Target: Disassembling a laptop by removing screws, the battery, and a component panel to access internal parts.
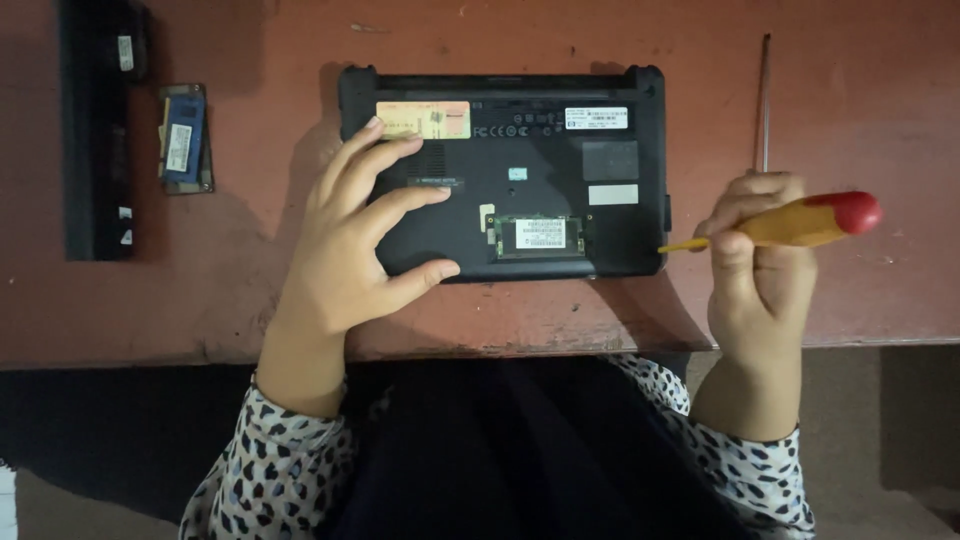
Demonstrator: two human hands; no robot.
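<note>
In the head view, the left hand [345,245] lies flat with spread fingers on the matte black plastic laptop underside [560,200]. Right hand [760,265] closes around the glossy yellow-red screwdriver [800,222], whose tip is beside the laptop's right edge.

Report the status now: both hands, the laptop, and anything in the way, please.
Left hand flat on upturned black laptop. Right hand shut on yellow-and-red screwdriver, tip at laptop's right edge. Memory slot uncovered; nothing blocking it.
</note>
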